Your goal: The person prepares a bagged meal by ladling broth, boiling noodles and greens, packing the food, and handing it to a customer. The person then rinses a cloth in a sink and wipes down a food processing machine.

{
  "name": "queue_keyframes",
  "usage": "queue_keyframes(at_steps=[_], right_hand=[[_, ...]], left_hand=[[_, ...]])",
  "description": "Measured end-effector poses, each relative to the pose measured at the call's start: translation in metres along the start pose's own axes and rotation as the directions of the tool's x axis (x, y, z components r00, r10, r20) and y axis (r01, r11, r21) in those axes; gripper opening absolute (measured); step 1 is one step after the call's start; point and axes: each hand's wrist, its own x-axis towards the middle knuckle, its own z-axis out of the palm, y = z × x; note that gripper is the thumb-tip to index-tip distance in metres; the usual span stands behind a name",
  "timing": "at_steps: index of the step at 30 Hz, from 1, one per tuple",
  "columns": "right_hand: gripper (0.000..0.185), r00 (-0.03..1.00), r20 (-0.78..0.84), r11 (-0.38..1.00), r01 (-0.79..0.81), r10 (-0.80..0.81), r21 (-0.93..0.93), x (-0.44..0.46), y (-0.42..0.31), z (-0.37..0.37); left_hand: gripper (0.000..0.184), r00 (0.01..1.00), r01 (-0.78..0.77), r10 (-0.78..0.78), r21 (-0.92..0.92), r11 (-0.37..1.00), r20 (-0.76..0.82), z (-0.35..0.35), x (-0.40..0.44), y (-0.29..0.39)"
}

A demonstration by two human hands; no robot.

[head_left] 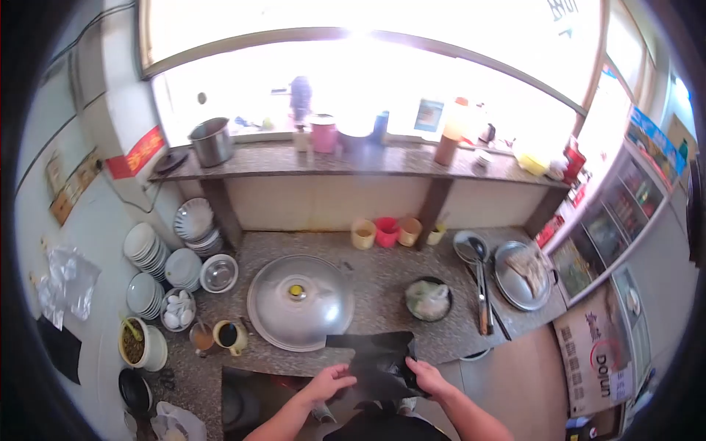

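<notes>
A thin, dark black plastic bag [379,360] is stretched out flat between my two hands in front of my body. My right hand [429,378] grips its right side, where the plastic is crumpled and shiny. At the lower left edge my left hand [331,384] is closed on the bag, its fingertips partly behind the dark plastic. Just beyond the bag lies a large round metal lid [323,316] with a yellow-topped knob on the stone counter [379,283]. To the right of that, a dark bowl [412,312] holds a clear bag with something pale green.
Stacked plates [147,246], a bowl of eggs [193,323] and a yellow mug [241,345] crowd the left. Several cups [386,231] stand at the back. Ladles [482,287] and a metal lid [507,283] with a cloth lie right. A cardboard box [588,360] stands beyond.
</notes>
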Motion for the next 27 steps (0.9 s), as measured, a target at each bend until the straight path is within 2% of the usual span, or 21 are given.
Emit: queue_keyframes(at_steps=[2,3,4,5,6,8,10,11,12,13,14,15,16,17,19,20,22,23,24,25,27], right_hand=[[0.050,0.983,0.061,0.966,0.180,-0.172,-0.186,0.005,-0.004,-0.059],[0.048,0.978,-0.010,0.852,0.176,-0.208,-0.493,0.001,-0.017,-0.090],[0.048,0.981,-0.007,0.862,0.167,-0.194,-0.479,-0.008,-0.029,-0.113],[0.047,0.803,-0.108,0.599,0.339,-0.586,-0.725,-0.022,-0.039,-0.128],[0.046,0.478,-0.067,0.250,0.331,-0.876,-0.910,-0.038,-0.051,-0.138],[0.041,0.510,-0.070,0.338,0.455,-0.857,-0.824,-0.055,-0.068,-0.155],[0.037,0.808,0.274,0.543,0.563,-0.522,-0.623,-0.044,-0.059,-0.177],[0.031,0.876,0.235,0.693,0.478,-0.421,-0.540,-0.036,-0.056,-0.188],[0.031,0.872,0.249,0.689,0.487,-0.422,-0.537,-0.022,-0.054,-0.208],[0.029,0.838,0.184,0.586,0.500,-0.514,-0.637,-0.008,-0.051,-0.230],[0.027,0.788,0.125,0.484,0.487,-0.603,-0.727,0.004,-0.044,-0.249],[0.025,0.860,0.054,0.455,0.321,-0.507,-0.831,0.009,-0.044,-0.268],[0.025,0.858,0.058,0.461,0.329,-0.510,-0.824,0.009,-0.040,-0.268],[0.028,0.720,0.099,0.355,0.452,-0.687,-0.818,0.009,-0.036,-0.266],[0.026,0.399,0.356,0.086,0.757,-0.845,-0.647,-0.022,-0.081,-0.234],[0.026,0.402,0.371,0.085,0.765,-0.837,-0.638,-0.030,-0.108,-0.210],[0.027,0.108,0.726,-0.253,0.894,-0.679,-0.369,-0.036,-0.138,-0.175],[0.027,0.382,0.753,-0.084,0.864,-0.536,-0.497,-0.002,-0.138,-0.172],[0.026,0.612,0.716,0.050,0.771,-0.335,-0.635,0.044,-0.138,-0.172],[0.021,0.540,0.689,0.237,0.839,-0.484,-0.491,0.077,-0.161,-0.177],[0.030,0.324,0.748,0.089,0.937,-0.580,-0.337,0.090,-0.187,-0.175]], left_hand=[[0.024,0.989,0.093,-0.095,-0.023,0.995,-0.117,0.031,0.038,-0.020],[0.012,0.988,0.024,-0.026,-0.016,1.000,-0.152,0.059,0.058,-0.021],[0.012,0.986,0.043,-0.044,-0.011,0.999,-0.159,0.086,0.078,-0.023],[0.013,0.978,0.028,-0.030,-0.016,0.999,-0.207,0.115,0.097,-0.025],[0.014,0.966,0.015,-0.018,-0.016,1.000,-0.257,0.143,0.114,-0.025],[0.016,0.963,0.041,-0.012,0.103,0.994,-0.268,0.207,0.138,-0.016],[0.018,0.993,0.066,-0.004,0.521,0.851,-0.119,0.236,0.162,-0.037],[0.016,0.991,0.091,-0.022,0.540,0.837,-0.132,0.244,0.171,-0.045],[0.016,0.989,0.092,-0.016,0.541,0.836,-0.145,0.238,0.180,-0.057],[0.014,0.959,-0.033,0.057,0.090,0.995,-0.277,0.222,0.180,-0.064],[0.012,0.905,-0.223,0.057,-0.354,0.908,-0.422,0.203,0.174,-0.072],[0.010,0.843,-0.256,-0.073,-0.517,0.817,-0.533,0.192,0.172,-0.053],[0.009,0.768,-0.317,-0.215,-0.650,0.690,-0.603,0.184,0.176,-0.034],[0.009,0.766,-0.327,-0.207,-0.646,0.690,-0.609,0.181,0.181,-0.032],[0.012,0.692,-0.429,-0.150,-0.569,0.702,-0.706,0.167,0.189,-0.039],[0.024,0.580,-0.453,-0.014,-0.337,0.826,-0.814,0.205,0.189,-0.016],[0.024,0.537,-0.353,0.273,0.081,0.932,-0.798,0.227,0.186,-0.007],[0.024,0.523,-0.358,0.273,0.082,0.930,-0.808,0.227,0.169,0.012],[0.022,0.672,0.010,0.531,0.723,0.691,-0.516,0.221,0.140,0.037],[0.020,0.868,0.201,0.465,0.979,-0.012,-0.173,0.196,0.111,0.057],[0.015,0.846,0.311,0.416,0.942,0.124,-0.334,0.112,0.095,0.024]])
